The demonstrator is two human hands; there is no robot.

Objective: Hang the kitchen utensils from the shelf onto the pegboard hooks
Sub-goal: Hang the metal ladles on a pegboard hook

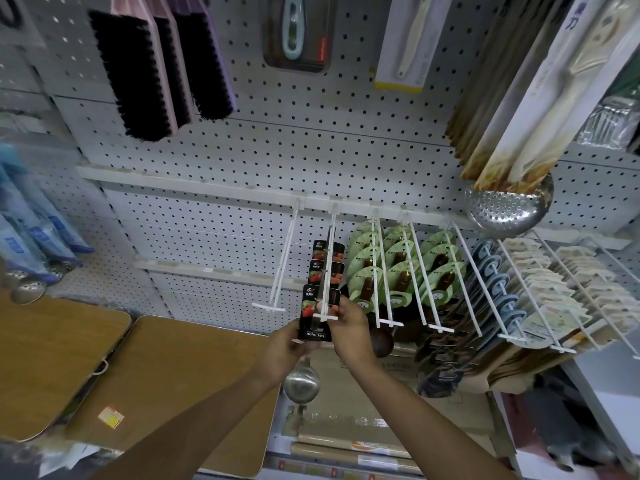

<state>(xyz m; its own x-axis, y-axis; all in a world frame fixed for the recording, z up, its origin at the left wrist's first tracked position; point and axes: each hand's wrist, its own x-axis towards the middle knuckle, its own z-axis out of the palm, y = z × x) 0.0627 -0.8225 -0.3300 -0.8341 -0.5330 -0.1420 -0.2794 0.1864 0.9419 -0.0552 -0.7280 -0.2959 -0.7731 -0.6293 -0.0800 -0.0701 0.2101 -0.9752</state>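
A steel ladle on a black printed card [313, 318] is at the tip of a white pegboard hook [328, 271]; its bowl [301, 382] hangs below. My left hand [282, 344] grips the card's lower left edge. My right hand [349, 327] pinches the card's right side at the hook's end. Two more black-carded ladles [327, 259] hang further back on the same hook. The hook to the left [282, 268] is bare.
Green-carded wooden spoons [398, 268], blue utensils [495, 275] and beige packs [554, 282] fill the hooks to the right. Brushes [156, 71] hang above left, a perforated skimmer [509, 209] above right. Brown boards [166, 386] lie on the shelf below left; boxes [381, 417] lie under my hands.
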